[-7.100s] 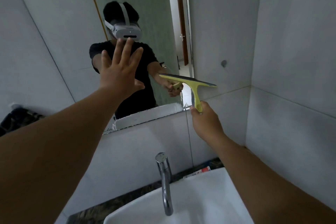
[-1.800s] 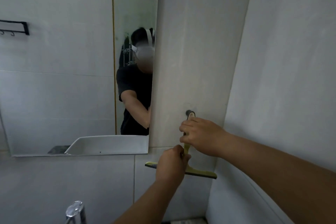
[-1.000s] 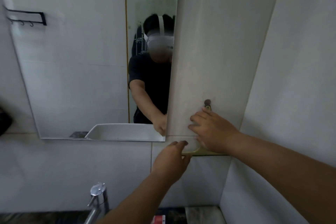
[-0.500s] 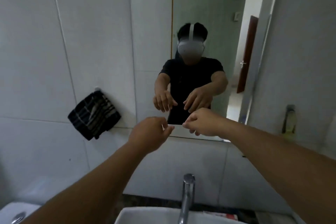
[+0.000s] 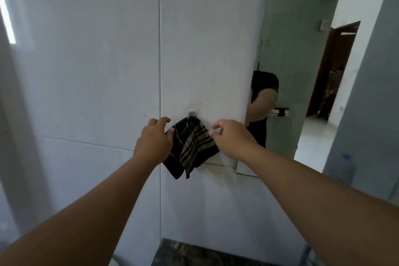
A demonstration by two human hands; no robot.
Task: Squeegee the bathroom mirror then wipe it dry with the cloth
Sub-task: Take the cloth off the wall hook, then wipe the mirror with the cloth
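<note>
A dark cloth (image 5: 192,147) with tan stripes hangs from a small hook (image 5: 191,114) on the white tiled wall. My left hand (image 5: 154,138) is at the cloth's left edge, fingers apart and touching it. My right hand (image 5: 233,138) is at its upper right corner, fingertips curled close to the fabric. The cloth still hangs from the hook. The mirror (image 5: 291,93) is to the right, showing part of my reflection. The squeegee is out of view.
White wall tiles fill the left and centre. A dark stone counter edge (image 5: 194,252) lies at the bottom. The mirror reflects an open doorway (image 5: 336,67) and a small shelf (image 5: 279,111).
The squeegee was hung on the right-hand wall hook and released. The view has swung left, and both empty hands have moved from in front of the mirror to the hanging cloth.
</note>
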